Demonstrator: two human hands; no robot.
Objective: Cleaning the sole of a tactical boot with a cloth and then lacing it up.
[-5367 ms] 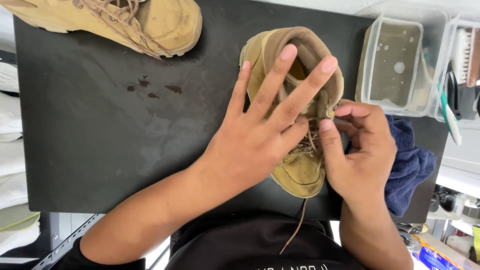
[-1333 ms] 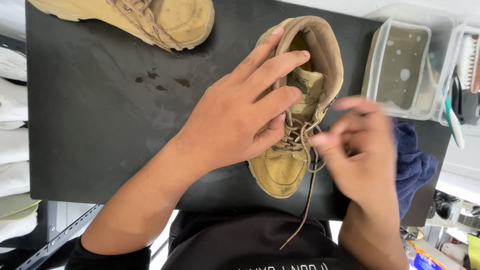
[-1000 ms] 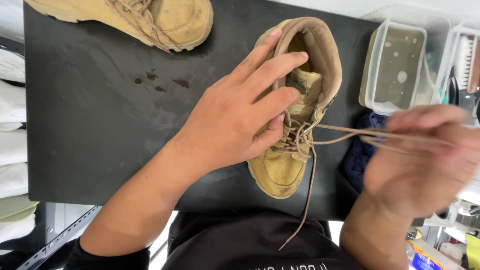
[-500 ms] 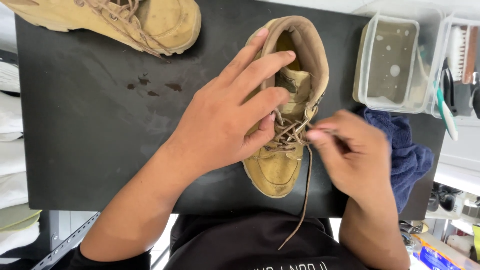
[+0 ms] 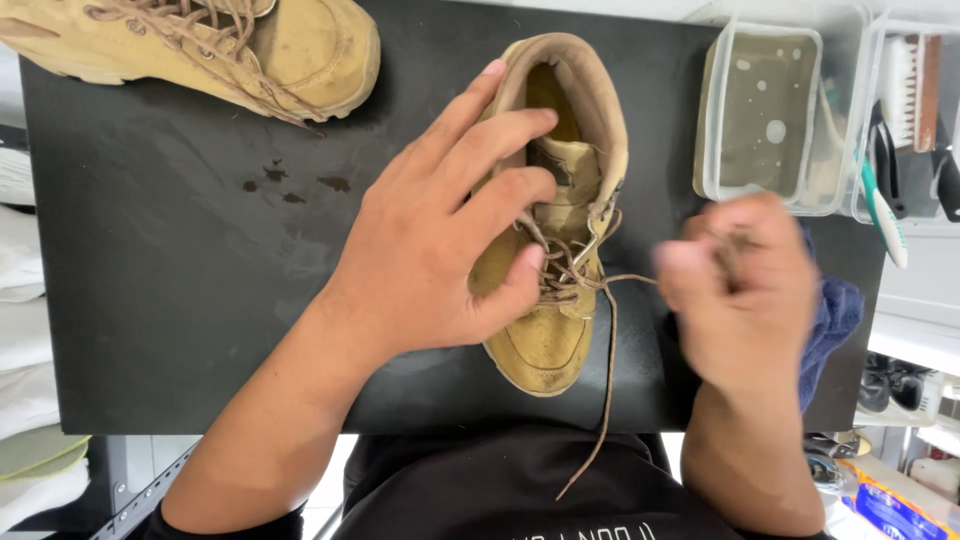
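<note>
Left hand lies spread flat over the tan boot at mid black mat. Right hand, blurred, is fisted, probably pinching the brown lace taut just right of the boot. Clear tub of murky water upper right; blue cloth beside it; second boot top left.

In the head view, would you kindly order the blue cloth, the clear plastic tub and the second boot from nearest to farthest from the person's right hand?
From the right hand:
1. Blue cloth, partly under the hand, on its right edge.
2. Clear plastic tub, just above the hand at the mat's far right.
3. Second boot, in the far left corner of the mat.
</note>
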